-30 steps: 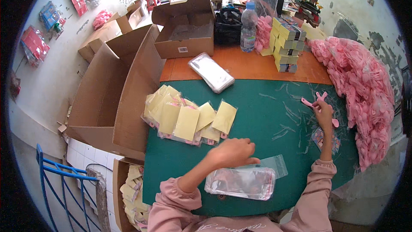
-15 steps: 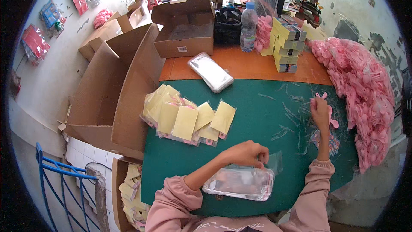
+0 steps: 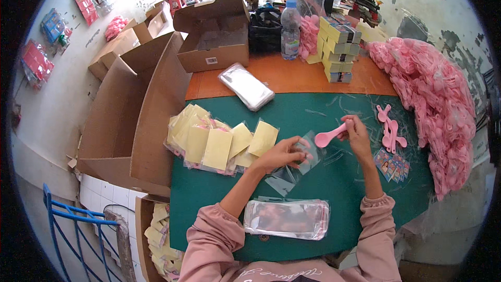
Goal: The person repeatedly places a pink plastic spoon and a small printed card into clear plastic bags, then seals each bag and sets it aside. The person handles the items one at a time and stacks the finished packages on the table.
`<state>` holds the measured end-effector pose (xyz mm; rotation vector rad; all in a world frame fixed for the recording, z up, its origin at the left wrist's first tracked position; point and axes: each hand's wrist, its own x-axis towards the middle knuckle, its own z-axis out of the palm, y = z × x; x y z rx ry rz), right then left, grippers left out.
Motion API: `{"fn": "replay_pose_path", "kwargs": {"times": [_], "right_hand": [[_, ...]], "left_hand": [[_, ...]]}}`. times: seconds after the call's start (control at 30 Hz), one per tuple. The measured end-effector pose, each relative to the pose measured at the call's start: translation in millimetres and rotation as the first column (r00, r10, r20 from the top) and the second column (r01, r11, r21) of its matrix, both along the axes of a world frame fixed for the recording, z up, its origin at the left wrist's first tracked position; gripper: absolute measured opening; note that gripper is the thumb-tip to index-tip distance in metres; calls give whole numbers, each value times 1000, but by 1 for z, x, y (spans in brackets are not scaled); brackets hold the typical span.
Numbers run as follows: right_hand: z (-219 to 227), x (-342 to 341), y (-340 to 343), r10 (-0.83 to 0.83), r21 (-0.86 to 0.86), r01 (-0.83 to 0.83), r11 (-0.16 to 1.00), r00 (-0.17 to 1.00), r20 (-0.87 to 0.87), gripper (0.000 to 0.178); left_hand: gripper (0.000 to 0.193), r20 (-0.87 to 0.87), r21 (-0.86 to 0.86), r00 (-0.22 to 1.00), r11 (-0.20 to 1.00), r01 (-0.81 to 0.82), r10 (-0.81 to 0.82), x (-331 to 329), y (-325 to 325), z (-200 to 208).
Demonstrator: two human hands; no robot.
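Observation:
Over the middle of the green table, my right hand grips a pink spoon by its handle end, bowl pointing left. Close by, my left hand is closed on a clear plastic bag, whose upper part lies just left of the spoon's bowl. A stack of clear bags rests on the table below my left hand. To the right of my right hand lie several loose pink spoons and a few small printed cards. Filled packets with pale yellow cards are piled to the left.
A large open cardboard box stands against the table's left side. Pink spoons in plastic heap along the right edge. At the back are another stack of bags, a water bottle and stacked card bundles. Plastic scraps litter the table.
My right hand has picked up a pink spoon from the right and brought it toward the middle. My left hand has lifted a clear bag off the stack and moved it farther up the table.

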<state>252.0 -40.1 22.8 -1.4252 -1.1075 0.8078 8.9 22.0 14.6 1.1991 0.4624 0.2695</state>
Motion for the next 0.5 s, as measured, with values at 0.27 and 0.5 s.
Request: {"fn": "replay_pose_path", "kwargs": {"times": [0.27, 0.5], "right_hand": [[11, -16, 0, -59, 57, 51, 997, 988, 142, 22], [9, -18, 0, -112, 53, 104, 993, 975, 192, 22]], "left_hand": [[22, -29, 103, 991, 987, -124, 127, -1, 7, 1], [21, -26, 78, 995, 993, -92, 94, -2, 4, -6]]}}
